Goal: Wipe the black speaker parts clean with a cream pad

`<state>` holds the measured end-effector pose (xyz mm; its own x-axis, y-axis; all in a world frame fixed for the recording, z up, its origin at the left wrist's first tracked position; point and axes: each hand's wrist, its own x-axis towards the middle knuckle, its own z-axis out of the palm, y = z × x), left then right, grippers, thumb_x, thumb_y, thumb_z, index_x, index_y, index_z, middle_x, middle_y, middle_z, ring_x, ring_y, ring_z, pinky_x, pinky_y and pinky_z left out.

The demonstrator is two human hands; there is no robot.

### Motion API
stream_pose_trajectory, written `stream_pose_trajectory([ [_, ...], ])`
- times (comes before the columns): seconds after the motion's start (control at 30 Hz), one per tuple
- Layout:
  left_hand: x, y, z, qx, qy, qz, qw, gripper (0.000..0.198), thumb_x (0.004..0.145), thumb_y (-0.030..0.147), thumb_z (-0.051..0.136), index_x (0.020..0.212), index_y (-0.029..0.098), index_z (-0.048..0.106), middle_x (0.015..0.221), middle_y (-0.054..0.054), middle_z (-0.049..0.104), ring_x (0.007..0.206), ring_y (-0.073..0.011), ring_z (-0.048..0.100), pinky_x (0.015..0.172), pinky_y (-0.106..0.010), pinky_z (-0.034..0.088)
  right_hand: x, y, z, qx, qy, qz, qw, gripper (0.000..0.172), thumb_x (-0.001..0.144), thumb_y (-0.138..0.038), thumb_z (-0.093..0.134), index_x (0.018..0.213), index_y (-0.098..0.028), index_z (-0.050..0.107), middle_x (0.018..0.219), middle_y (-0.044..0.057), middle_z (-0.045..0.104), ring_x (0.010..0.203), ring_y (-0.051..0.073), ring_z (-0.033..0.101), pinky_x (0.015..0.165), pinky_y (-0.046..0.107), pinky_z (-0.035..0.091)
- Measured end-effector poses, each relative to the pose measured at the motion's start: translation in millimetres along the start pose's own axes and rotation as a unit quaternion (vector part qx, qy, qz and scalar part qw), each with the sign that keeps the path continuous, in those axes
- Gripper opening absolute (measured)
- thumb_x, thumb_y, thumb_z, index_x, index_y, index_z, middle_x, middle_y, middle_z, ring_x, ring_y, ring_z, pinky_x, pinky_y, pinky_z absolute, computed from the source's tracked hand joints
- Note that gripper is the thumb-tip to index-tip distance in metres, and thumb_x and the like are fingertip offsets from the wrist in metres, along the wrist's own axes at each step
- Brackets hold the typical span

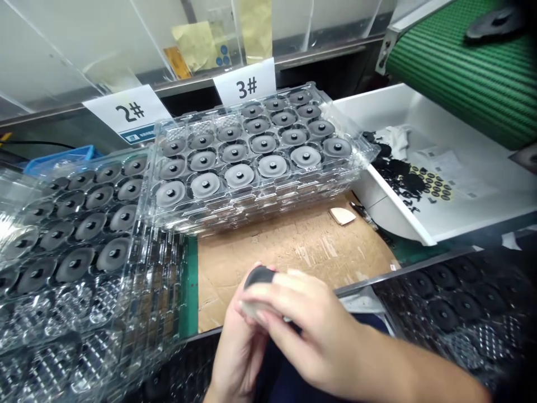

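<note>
Over the front edge of the bench my two hands meet. My left hand [237, 341] is closed around a dark round disc [259, 275], mostly covered by fingers. My right hand [312, 313] comes across from the right, its fingers closed on a pale, flat-edged piece [254, 308] against the disc. Blur and the fingers hide what exactly the pale piece is. Beyond the hands, a clear plastic tray [247, 196] tops a stack and holds grey discs with black centre knobs [239, 175]; a few of its back pockets hold none.
Brown cardboard [268, 252] covers the bench, with a pale wedge [342, 216] and a dark slim tool [364, 215] on it. More stacked disc trays [75, 263] stand left. A white bin [461, 218] holds black scraps, right, below a green conveyor [457, 67].
</note>
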<state>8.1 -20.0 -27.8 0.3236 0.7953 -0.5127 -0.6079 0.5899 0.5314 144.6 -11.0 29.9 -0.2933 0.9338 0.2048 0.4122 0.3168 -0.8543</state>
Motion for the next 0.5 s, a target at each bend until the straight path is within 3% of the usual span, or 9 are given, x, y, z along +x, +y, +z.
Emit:
stream_pose_trajectory([
  [0.07, -0.3, 0.7, 0.5, 0.006, 0.011, 0.012, 1.0, 0.047, 0.074, 0.023, 0.065, 0.12, 0.029, 0.054, 0.116, -0.005, 0.063, 0.11, -0.0232, 0.055, 0.095, -0.032, 0.043, 4.3, -0.8, 1.6, -0.018, -0.072, -0.003, 0.997, 0.018, 0.087, -0.014, 0.045, 0.097, -0.018, 0.06, 0.091, 0.001, 0.066, 0.081, 0.013, 0.058, 0.076, 0.025, 0.044],
  [0.23, -2.6, 3.4, 4.9, 0.01, 0.012, 0.01, 1.0, 0.041, 0.067, 0.028, 0.071, 0.108, 0.028, 0.063, 0.101, -0.002, 0.069, 0.103, -0.0195, 0.059, 0.087, -0.024, 0.048, -0.1, 2.0, 5.9, -0.074, 0.073, -0.06, 0.993, 0.025, 0.09, -0.016, 0.041, 0.11, -0.012, 0.055, 0.097, 0.007, 0.065, 0.083, 0.017, 0.056, 0.078, 0.032, 0.041],
  [0.37, -5.7, 5.9, 6.9, 0.011, -0.004, 0.023, 1.0, 0.049, 0.063, 0.024, 0.075, 0.11, 0.028, 0.061, 0.11, -0.002, 0.066, 0.099, -0.0204, 0.061, 0.086, -0.026, 0.049, -6.7, -2.6, 1.9, -0.017, -0.004, -0.04, 0.999, 0.02, 0.086, -0.011, 0.045, 0.1, -0.015, 0.059, 0.088, 0.003, 0.065, 0.076, 0.013, 0.056, 0.073, 0.027, 0.042],
  [0.43, -6.2, 5.2, 9.3, 0.027, -0.005, 0.021, 0.999, 0.047, 0.065, 0.024, 0.074, 0.11, 0.027, 0.061, 0.11, -0.004, 0.066, 0.099, -0.0216, 0.061, 0.086, -0.029, 0.049, -2.7, -3.2, 1.3, -0.047, 0.034, -0.029, 0.998, 0.02, 0.087, -0.012, 0.045, 0.1, -0.014, 0.059, 0.092, 0.004, 0.066, 0.077, 0.015, 0.056, 0.073, 0.029, 0.041],
  [0.5, -6.8, 5.1, 13.0, 0.035, 0.003, 0.017, 0.999, 0.043, 0.068, 0.024, 0.072, 0.11, 0.027, 0.061, 0.107, -0.004, 0.067, 0.099, -0.0211, 0.061, 0.088, -0.029, 0.048, 1.2, -2.5, 1.7, -0.08, 0.1, -0.06, 0.99, 0.022, 0.088, -0.014, 0.043, 0.104, -0.011, 0.057, 0.094, 0.007, 0.065, 0.078, 0.017, 0.056, 0.073, 0.032, 0.04],
])
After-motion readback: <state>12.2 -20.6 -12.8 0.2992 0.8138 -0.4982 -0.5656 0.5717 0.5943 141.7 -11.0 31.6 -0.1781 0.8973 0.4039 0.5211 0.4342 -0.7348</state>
